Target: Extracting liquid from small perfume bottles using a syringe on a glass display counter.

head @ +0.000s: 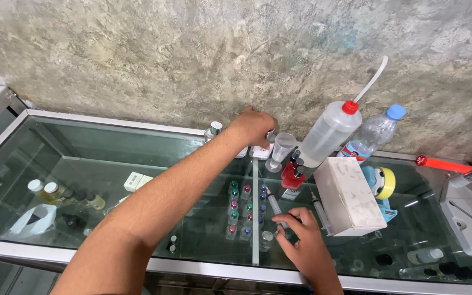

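My left hand (253,127) is reaching far across the glass counter (110,164) to the back edge by the rough stone wall (192,54), and its fingers are curling closed around something small there, though I cannot tell what it is because my knuckles are hiding it; a small capped vial (213,129) is standing just to its left and a clear measuring cup (281,150) is standing just to its right. My right hand (303,240) is resting low on the counter near the front rail, fingers bent and pinching the lower end of a syringe (274,205) that is lying slanted on the glass, with a second syringe (318,209) lying just beyond my fingers beside the white box (350,194). Between my two hands, rows of little bottles with coloured caps (245,210) are sitting under the glass. Behind the white box a squeeze bottle with a red cap and a bent white spout (331,131) is leaning next to a water bottle with a blue cap (375,131), and red bottles (292,176) are standing in front of them. A roll of yellow tape (384,182) is sitting to the right of the box, and far to the left, under the glass, some jars (66,194) are lying beside a white bag (31,218)
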